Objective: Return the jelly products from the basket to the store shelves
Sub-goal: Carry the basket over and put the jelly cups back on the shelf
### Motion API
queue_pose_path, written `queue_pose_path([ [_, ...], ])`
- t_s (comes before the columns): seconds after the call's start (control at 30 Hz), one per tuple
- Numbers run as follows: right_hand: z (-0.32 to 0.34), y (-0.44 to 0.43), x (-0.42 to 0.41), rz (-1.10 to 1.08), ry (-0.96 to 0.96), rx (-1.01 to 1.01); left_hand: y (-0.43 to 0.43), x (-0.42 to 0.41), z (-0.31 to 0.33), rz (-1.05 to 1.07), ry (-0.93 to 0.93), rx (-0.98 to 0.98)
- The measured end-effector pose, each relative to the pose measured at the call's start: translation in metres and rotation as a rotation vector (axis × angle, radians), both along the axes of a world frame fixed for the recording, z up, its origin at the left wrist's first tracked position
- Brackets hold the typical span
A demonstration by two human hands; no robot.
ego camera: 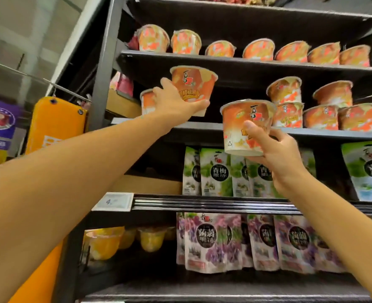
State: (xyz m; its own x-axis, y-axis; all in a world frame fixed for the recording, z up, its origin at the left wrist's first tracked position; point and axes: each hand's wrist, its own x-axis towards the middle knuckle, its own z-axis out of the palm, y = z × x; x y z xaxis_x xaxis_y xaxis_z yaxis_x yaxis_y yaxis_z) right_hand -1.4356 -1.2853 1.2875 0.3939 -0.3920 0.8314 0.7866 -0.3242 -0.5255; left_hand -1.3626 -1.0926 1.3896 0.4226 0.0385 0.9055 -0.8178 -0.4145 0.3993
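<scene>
The left hand (176, 103) has its fingers (202, 104) wrapped round the base of a raised jelly cup (193, 84), just above the shelf (198, 125). The right hand (274, 154) pinches a second jelly cup (242, 123) lower, before the shelf's edge. Shelving looks under way. Next, I'd guess, each cup needs setting upright in the gap beyond the fingers, short of the stacked cups (320, 117).

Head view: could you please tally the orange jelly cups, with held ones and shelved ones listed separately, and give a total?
Held orange cups: 2, one in the left hand, one in the right hand
Upper-shelf orange cups: 7
Lower-shelf orange cups: 6, one half hidden behind the left hand
Total: 15
</scene>
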Motion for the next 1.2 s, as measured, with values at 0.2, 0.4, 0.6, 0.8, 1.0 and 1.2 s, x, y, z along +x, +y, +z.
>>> queue_pose_path([
  [0.2,0.034,-0.015,0.02,-0.084,-0.052,0.001,-0.02,0.033,0.022,0.191,0.077,0.045],
  [0.4,0.071,-0.026,0.027,-0.096,-0.093,0.067,-0.031,0.047,0.024,0.332,0.104,0.117],
  [0.6,0.097,-0.027,0.036,-0.17,-0.077,0.048,-0.042,0.046,0.028,0.413,0.108,0.085],
  [0.8,0.114,-0.025,0.048,-0.306,-0.042,-0.035,-0.045,0.05,0.027,0.58,0.095,0.216],
  [1.0,0.132,-0.024,0.06,-0.405,0.055,-0.062,0.006,0.063,0.006,0.746,-0.216,0.122],
  [1.2,0.132,-0.022,0.085,-0.475,0.148,-0.083,0.043,0.092,-0.031,0.695,-0.441,0.233],
])
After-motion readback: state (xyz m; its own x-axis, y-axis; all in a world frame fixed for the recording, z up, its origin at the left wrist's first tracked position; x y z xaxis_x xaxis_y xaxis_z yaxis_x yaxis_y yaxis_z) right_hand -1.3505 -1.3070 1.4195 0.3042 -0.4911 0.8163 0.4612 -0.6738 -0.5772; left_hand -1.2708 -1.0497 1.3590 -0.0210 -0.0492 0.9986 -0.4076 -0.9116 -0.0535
